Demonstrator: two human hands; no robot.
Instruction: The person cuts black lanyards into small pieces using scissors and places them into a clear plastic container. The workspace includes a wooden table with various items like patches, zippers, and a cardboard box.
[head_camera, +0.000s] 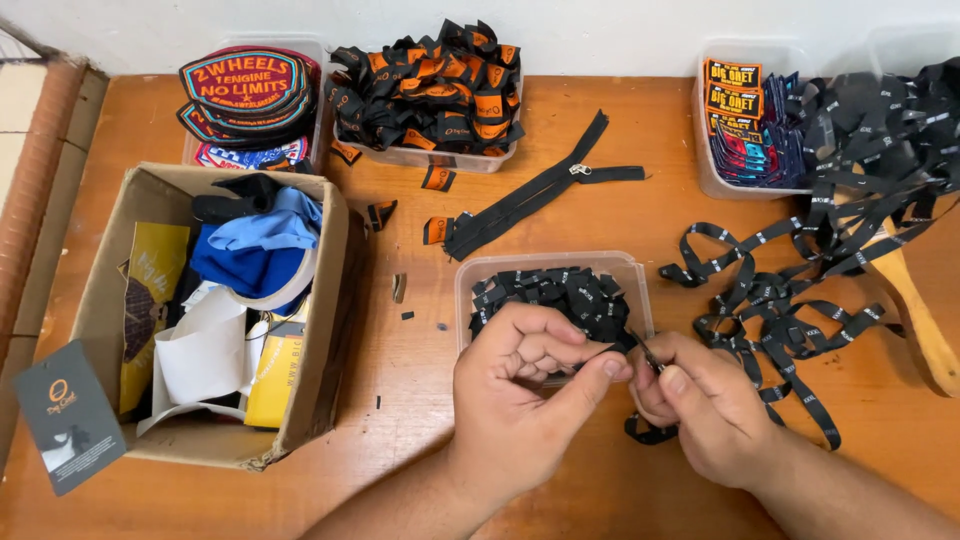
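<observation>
both hands low centre over the wooden table, close together, fingertips almost meeting. left hand pinched thumb to forefinger on a small black label piece. right hand closed around a small metal tool, looks like snips, tip pointing at the left fingertips. black ribbon runs under the right hand and out to its right into a loose tangle of printed black ribbon. just beyond both hands, touching distance: clear plastic tub full of cut black labels. further ahead of the hands, a black zipper lying flat. far ahead, a tray of black and orange labels. ahead left, a stack of round embroidered patches. ahead right, a tub of square patches. left of left hand, open cardboard box with blue cloth, papers. wooden handle far right of right hand, partly under ribbon.
</observation>
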